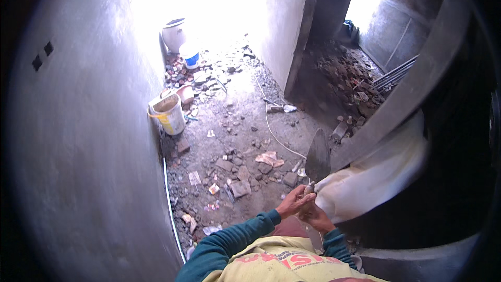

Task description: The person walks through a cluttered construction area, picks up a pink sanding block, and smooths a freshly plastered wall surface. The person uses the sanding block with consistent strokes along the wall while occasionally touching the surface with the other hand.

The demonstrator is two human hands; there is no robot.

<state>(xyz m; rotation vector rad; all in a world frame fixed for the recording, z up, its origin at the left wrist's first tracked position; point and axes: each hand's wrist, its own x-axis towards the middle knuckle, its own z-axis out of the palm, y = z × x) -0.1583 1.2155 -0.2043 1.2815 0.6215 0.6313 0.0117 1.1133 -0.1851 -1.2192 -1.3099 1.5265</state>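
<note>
Grey steel is what I see first: a pointed, flat-bladed mason's trowel [318, 155] stands blade-up just above my two hands, its tip aimed away from me and its handle hidden inside them; my left hand [293, 202] has its grip curled around the base of the trowel, fingers pressed on the handle end; my right hand [315, 218] sits just below and against the left one, its grip closed as well, though I cannot tell whether it clasps the handle or only the other hand; both teal sleeves come up from the lower edge over a yellow printed shirt. Just right of the trowel a crumpled white cloth sack [373, 177] hangs over a broad grey concrete ledge [412, 89] that runs up and away. Left of the trowel the dirt floor [245, 125] is strewn with broken brick pieces and paper scraps; a thin white cord [271, 130] snakes across it towards the blade. Well left of the trowel a yellow-and-white plastic bucket [168, 113] stands against the smooth grey plastered wall [88, 141]; farther beyond it, a small blue-and-white tub [190, 56] and a round white pot [174, 33] sit in bright glare. Beyond the trowel to the right, a bundle of thin steel rods [394, 75] lies by a rubble heap.
</note>
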